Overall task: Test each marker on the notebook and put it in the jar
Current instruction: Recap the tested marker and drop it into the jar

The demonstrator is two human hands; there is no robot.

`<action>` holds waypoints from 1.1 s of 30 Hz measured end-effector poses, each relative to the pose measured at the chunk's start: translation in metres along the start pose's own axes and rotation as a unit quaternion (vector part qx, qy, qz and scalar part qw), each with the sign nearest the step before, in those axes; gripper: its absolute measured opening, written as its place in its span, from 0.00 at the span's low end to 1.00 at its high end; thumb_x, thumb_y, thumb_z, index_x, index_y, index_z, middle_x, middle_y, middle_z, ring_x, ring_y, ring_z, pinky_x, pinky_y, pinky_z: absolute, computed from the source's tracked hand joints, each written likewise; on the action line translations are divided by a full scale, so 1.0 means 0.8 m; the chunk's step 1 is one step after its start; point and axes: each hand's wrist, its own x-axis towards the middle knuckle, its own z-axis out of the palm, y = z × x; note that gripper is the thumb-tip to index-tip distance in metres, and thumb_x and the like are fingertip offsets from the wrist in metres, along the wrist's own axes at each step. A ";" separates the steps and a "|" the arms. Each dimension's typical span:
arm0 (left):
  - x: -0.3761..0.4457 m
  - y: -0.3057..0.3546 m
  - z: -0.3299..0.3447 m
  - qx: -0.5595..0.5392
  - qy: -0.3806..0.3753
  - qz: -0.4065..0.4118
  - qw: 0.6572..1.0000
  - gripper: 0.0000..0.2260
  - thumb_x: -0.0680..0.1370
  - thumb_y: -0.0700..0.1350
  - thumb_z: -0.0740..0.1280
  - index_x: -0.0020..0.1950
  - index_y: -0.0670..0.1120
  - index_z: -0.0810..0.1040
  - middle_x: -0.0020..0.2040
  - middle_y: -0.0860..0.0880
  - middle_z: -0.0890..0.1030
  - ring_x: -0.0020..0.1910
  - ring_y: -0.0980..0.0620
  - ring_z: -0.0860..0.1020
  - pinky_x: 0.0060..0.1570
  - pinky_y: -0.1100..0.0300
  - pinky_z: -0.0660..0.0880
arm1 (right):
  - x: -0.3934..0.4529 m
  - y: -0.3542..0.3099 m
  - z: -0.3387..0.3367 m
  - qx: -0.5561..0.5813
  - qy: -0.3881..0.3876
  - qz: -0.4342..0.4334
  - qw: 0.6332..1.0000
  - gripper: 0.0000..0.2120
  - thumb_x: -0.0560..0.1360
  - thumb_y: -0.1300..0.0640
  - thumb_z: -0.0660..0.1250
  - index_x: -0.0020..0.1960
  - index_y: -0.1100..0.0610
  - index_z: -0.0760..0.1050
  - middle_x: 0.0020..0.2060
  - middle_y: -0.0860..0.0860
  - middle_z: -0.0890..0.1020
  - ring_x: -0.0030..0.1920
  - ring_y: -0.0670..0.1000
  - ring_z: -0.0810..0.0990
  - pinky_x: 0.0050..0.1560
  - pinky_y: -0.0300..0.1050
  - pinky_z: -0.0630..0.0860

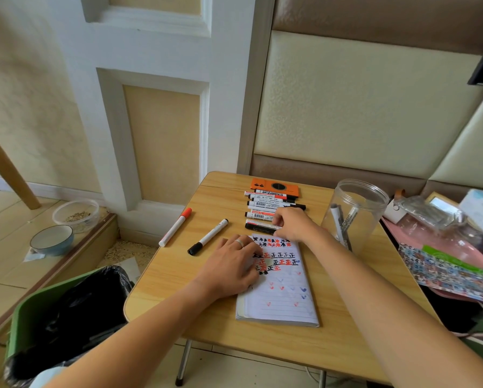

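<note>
A: Step in hand? The right hand, centre frame, closes its fingertips on the nearest black marker of the row, just above the notebook. Judged: picking up the next marker to test.

B: Left hand?

A: Flat, fingers relaxed, pressing the notebook's left page edge. Holds nothing.

B: Jar?

A: Right of centre, upright, lid off; two markers inside. Next move likely calls for lifting, uncapping, then a stroke on free lines lower down the page.

B: Two loose markers lie left of the notebook.
</note>
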 end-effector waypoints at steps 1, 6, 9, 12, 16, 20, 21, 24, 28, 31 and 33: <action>0.000 0.000 0.000 -0.001 -0.002 -0.001 1.000 0.26 0.73 0.61 0.52 0.67 0.55 0.73 0.66 0.53 0.73 0.66 0.55 0.68 0.67 0.52 0.66 | 0.000 0.000 0.000 0.003 -0.002 0.002 1.000 0.13 0.74 0.59 0.77 0.56 0.53 0.78 0.55 0.51 0.81 0.51 0.49 0.76 0.50 0.42 0.73; 0.000 -0.001 0.001 0.003 -0.004 -0.005 1.000 0.19 0.78 0.57 0.57 0.67 0.55 0.73 0.66 0.53 0.73 0.66 0.55 0.68 0.68 0.51 0.66 | -0.001 -0.002 -0.002 0.002 -0.009 0.001 1.000 0.16 0.75 0.59 0.76 0.62 0.55 0.79 0.58 0.52 0.80 0.55 0.51 0.77 0.55 0.44 0.75; 0.001 -0.001 0.003 0.013 -0.004 -0.006 1.000 0.18 0.78 0.57 0.59 0.67 0.56 0.72 0.67 0.54 0.73 0.67 0.55 0.67 0.68 0.51 0.65 | -0.001 -0.003 -0.003 -0.003 -0.015 0.003 1.000 0.16 0.76 0.59 0.75 0.62 0.55 0.80 0.58 0.52 0.79 0.57 0.52 0.77 0.55 0.44 0.74; 0.002 -0.002 0.004 0.016 -0.006 -0.008 1.000 0.19 0.78 0.58 0.59 0.68 0.57 0.71 0.67 0.54 0.72 0.67 0.55 0.67 0.69 0.51 0.65 | 0.000 -0.001 -0.001 0.000 -0.015 0.007 1.000 0.12 0.74 0.58 0.76 0.54 0.52 0.76 0.57 0.52 0.80 0.53 0.51 0.77 0.49 0.43 0.72; 0.002 -0.001 0.003 0.015 -0.009 -0.005 1.000 0.19 0.78 0.58 0.59 0.68 0.56 0.71 0.68 0.54 0.72 0.68 0.55 0.66 0.69 0.51 0.66 | 0.001 -0.002 -0.004 0.000 -0.034 0.016 0.999 0.14 0.75 0.58 0.76 0.59 0.54 0.78 0.57 0.53 0.80 0.52 0.51 0.78 0.47 0.42 0.72; 0.002 -0.001 0.003 0.011 -0.009 -0.001 1.000 0.19 0.79 0.57 0.60 0.68 0.55 0.71 0.68 0.53 0.71 0.68 0.55 0.66 0.69 0.51 0.66 | 0.002 -0.003 -0.009 -0.004 -0.066 0.020 0.998 0.19 0.76 0.58 0.74 0.66 0.58 0.78 0.59 0.54 0.80 0.51 0.50 0.77 0.47 0.42 0.71; 0.002 -0.001 0.003 0.010 -0.009 0.000 1.000 0.19 0.79 0.57 0.60 0.68 0.55 0.71 0.68 0.53 0.71 0.68 0.54 0.66 0.69 0.51 0.67 | 0.003 -0.003 -0.011 -0.006 -0.070 0.021 0.997 0.19 0.76 0.57 0.75 0.66 0.57 0.78 0.59 0.54 0.80 0.51 0.51 0.77 0.47 0.42 0.72; 0.002 -0.003 0.005 0.003 -0.003 0.002 1.000 0.18 0.79 0.57 0.59 0.68 0.55 0.71 0.67 0.53 0.71 0.67 0.54 0.67 0.68 0.50 0.67 | 0.006 -0.006 -0.017 -0.012 -0.073 0.026 0.997 0.16 0.74 0.56 0.77 0.59 0.54 0.78 0.57 0.52 0.79 0.53 0.52 0.76 0.49 0.44 0.71; 0.002 -0.005 0.007 0.000 -0.001 0.002 1.000 0.19 0.78 0.57 0.59 0.68 0.55 0.71 0.66 0.53 0.71 0.66 0.54 0.68 0.67 0.50 0.68 | 0.006 -0.010 -0.017 -0.010 -0.071 0.023 0.997 0.16 0.73 0.57 0.78 0.56 0.53 0.75 0.54 0.52 0.79 0.52 0.53 0.76 0.47 0.44 0.71; 0.003 -0.005 0.008 0.001 0.003 0.006 1.000 0.19 0.78 0.57 0.58 0.67 0.55 0.71 0.66 0.54 0.72 0.65 0.54 0.68 0.66 0.50 0.68 | 0.005 -0.007 -0.013 0.013 -0.033 0.018 0.999 0.15 0.71 0.57 0.79 0.51 0.51 0.75 0.54 0.52 0.80 0.51 0.53 0.78 0.48 0.46 0.75; 0.003 -0.006 0.008 0.003 0.002 0.008 1.000 0.19 0.78 0.57 0.59 0.68 0.55 0.71 0.66 0.54 0.71 0.65 0.54 0.68 0.67 0.51 0.68 | -0.002 -0.007 -0.018 0.029 0.017 0.007 0.999 0.15 0.71 0.58 0.79 0.51 0.50 0.74 0.52 0.51 0.80 0.49 0.52 0.79 0.49 0.48 0.78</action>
